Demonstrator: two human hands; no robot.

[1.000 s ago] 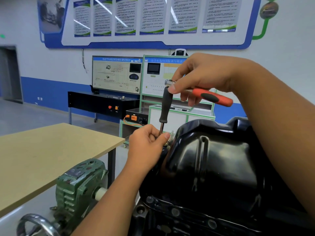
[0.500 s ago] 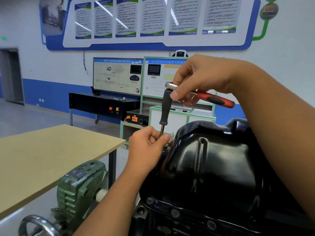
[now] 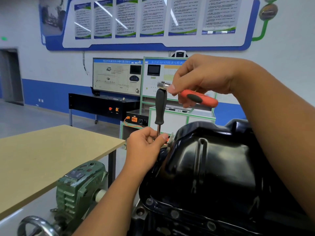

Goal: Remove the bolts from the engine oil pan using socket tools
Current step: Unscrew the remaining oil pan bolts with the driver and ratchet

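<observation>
Centre frame: I have the ratchet (image 3: 190, 95) up high, its orange and black grip lying across my right hand (image 3: 202, 77), fingers curled round it and the thumb tip pressed near the chrome head. Below the head hangs a black-handled extension driver (image 3: 160, 106), standing close to upright, its thin steel shank running down into my left hand (image 3: 146, 147). That hand pinches the shank between thumb and fingers, low down at the far left edge of the oil pan (image 3: 213, 162). The socket and the bolt it sits on are hidden behind my fingers; I cannot tell how far out the bolt is.

The pan fills the lower right of the frame: black, glossy, pressed steel by the look of it, so stiff but thin-walled and likely slick. Along its near flange, bottom centre, I count several bolts (image 3: 174, 214) seated in a row.

Handling notes, my judgement:
- The tool stack is long and narrow, rigid, and top-heavy with the ratchet on it. It wants to tip off the bolt head, so the low pinch on the shank is the right steadying hold.
- The rubbery grip is the place to swing from.
- Loose bolts are small, smooth and easy to drop; best caught at the socket with the left fingers.

Lower left: a green gearbox (image 3: 80, 184) beside a tan table (image 3: 42, 159).
</observation>
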